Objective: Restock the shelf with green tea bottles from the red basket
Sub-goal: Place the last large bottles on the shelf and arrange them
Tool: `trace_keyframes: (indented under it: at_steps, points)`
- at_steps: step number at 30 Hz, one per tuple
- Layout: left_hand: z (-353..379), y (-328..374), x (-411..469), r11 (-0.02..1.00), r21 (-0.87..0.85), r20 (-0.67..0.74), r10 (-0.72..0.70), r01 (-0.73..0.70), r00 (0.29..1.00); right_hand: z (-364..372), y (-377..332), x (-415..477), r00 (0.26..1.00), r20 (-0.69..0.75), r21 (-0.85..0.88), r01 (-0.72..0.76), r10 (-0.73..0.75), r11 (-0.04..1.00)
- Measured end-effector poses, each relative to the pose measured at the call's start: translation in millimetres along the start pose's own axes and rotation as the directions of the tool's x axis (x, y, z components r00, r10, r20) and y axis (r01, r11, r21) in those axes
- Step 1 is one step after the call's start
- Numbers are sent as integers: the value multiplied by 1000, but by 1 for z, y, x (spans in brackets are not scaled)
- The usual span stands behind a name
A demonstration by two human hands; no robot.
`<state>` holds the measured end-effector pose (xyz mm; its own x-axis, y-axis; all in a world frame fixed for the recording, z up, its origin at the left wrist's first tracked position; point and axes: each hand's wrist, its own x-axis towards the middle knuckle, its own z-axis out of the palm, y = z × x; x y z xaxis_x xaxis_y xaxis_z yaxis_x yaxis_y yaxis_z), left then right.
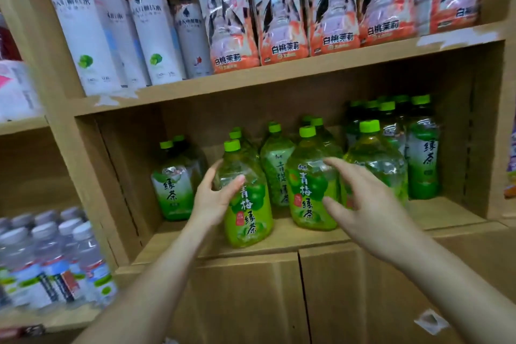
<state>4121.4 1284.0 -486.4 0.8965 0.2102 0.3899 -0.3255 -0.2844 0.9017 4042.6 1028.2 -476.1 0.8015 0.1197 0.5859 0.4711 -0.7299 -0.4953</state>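
Wooden shelving unit, closed cabinet doors below

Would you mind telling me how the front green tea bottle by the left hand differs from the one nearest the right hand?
The left front bottle stands nearer the shelf edge; the right front bottle sits further back. The left hand wraps the left front bottle's side, while the right hand is spread open, at most brushing the right front bottle. Both stand upright with light green caps and matching green labels.

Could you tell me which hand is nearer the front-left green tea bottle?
Left. The left hand wraps the front-left green tea bottle; the right hand hovers open beyond the neighbouring bottle.
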Motion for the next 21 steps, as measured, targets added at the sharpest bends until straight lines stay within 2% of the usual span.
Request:
trace_keyframes:
  at_steps: [2, 5, 10, 15, 21]
  points:
    - [4, -6, 6, 996, -83, 19, 30, -28, 999, 10, -10, 27, 999, -21, -143, 27, -31, 989]
    - [8, -21, 13, 986, -154, 26, 75, -70, 997, 23, -16, 69, 999, 25, -323, -26, 36, 946]
    - [10, -66, 25, 995, -51, -33, 81, -82, 996, 49, -13, 97, 974, 126, -529, -93, 187, 843]
    - [13, -62, 20, 993, -82, 39, 90, -87, 995, 57, -13, 94, 987, 116, -493, -37, 108, 869]
    - [15, -68, 19, 993, 14, 0, 119, -119, 993, 76, -15, 100, 987, 159, -372, 30, 32, 928]
